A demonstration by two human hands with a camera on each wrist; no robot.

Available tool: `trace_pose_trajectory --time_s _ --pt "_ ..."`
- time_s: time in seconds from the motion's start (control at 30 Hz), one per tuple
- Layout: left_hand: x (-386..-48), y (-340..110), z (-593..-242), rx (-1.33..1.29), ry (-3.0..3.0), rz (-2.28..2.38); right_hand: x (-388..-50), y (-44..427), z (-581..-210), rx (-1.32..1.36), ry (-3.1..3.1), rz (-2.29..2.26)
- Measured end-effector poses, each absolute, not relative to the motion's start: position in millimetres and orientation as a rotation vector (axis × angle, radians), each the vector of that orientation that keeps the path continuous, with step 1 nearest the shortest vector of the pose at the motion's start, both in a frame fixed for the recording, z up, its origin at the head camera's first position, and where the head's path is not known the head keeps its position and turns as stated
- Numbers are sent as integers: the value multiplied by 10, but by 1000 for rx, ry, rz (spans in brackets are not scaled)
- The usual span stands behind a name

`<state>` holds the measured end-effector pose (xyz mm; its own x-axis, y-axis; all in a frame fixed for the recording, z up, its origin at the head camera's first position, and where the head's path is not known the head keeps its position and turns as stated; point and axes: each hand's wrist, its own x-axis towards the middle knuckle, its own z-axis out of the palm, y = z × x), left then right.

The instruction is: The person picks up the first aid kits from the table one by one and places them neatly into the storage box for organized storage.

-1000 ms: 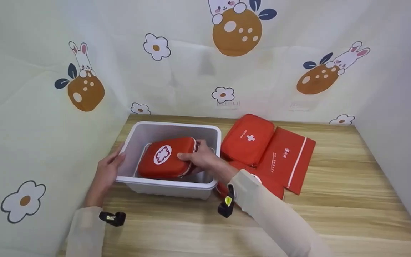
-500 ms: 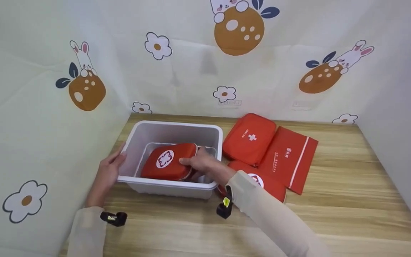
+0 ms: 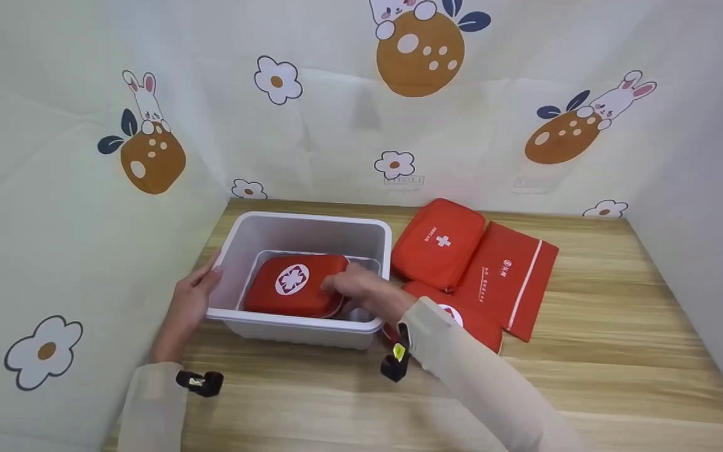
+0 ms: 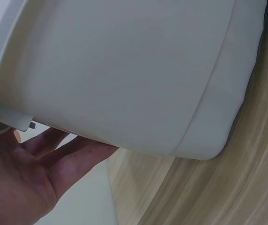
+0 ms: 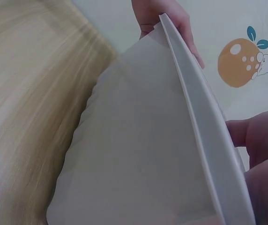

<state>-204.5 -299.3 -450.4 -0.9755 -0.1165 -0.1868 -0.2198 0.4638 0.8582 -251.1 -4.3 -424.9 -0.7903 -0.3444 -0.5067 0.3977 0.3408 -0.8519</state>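
Hands apart; our left hand (image 3: 189, 301) grips the white plastic bin (image 3: 299, 335); our right hand (image 3: 363, 287) grips the red first-aid case (image 3: 292, 282) by its right end | case: inside bin | risk: bin could skid if we slacken our left grip

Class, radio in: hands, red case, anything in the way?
Left hand grips pale bin. Right hand touches red case inside it, grip unclear. No obstruction visible.
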Motion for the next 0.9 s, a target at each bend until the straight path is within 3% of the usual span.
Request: trace_pose_trajectory --time_s 0.9 --pt "-2044 -2987 -4504 -271 2623 1533 -2481 28 -4130 67 2068 -1458"
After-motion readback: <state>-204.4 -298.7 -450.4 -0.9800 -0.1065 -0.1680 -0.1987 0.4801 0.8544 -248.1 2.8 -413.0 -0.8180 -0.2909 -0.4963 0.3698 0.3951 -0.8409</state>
